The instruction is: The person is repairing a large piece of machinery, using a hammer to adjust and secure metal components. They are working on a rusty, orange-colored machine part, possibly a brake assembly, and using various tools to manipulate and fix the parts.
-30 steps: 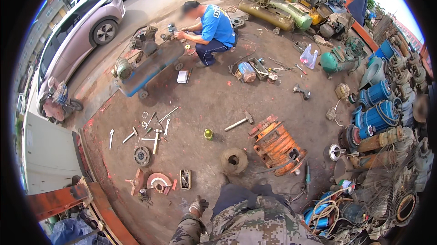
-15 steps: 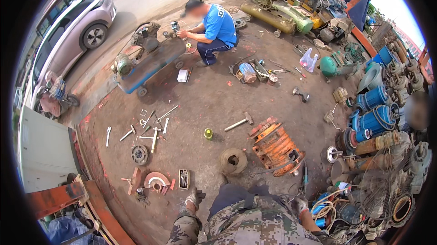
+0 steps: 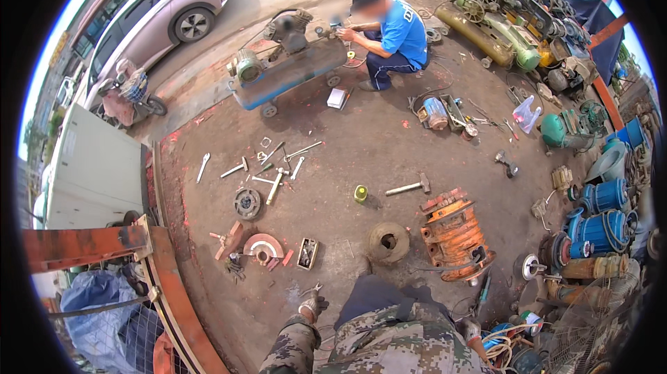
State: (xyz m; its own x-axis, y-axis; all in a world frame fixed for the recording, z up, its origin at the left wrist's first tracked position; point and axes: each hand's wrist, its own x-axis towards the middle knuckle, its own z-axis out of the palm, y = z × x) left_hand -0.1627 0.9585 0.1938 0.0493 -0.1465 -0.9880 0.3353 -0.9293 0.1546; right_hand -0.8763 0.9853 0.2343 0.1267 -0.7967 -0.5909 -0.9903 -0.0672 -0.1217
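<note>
My gloved left hand (image 3: 313, 308) is low and left of my dark trousers, with a small pliers-like tool (image 3: 311, 289) at its fingertips; whether it is held is unclear. My gloved right hand (image 3: 471, 329) hangs at my right side, its fingers indistinct, near coiled hose (image 3: 507, 350). Before me lie a rusty orange motor (image 3: 455, 235), a round metal part with a centre hole (image 3: 379, 249), a small box of parts (image 3: 306, 258), a red-rimmed disc (image 3: 257, 243), a sledgehammer (image 3: 406, 186), a yellow-green container (image 3: 360, 194) and scattered hammers and wrenches (image 3: 278, 186).
A co-worker in blue (image 3: 403, 34) crouches at a compressor (image 3: 278, 82), hands on its fittings. Green compressors (image 3: 500, 40) and blue pumps (image 3: 601, 231) line the right side. Orange beams (image 3: 90, 249) and a pale cabinet (image 3: 97, 165) border the left. A car (image 3: 156, 20) stands by the road.
The whole scene has shifted right and upward in the picture. My right hand came into sight half a second ago. The tool at my left fingertips now shows.
</note>
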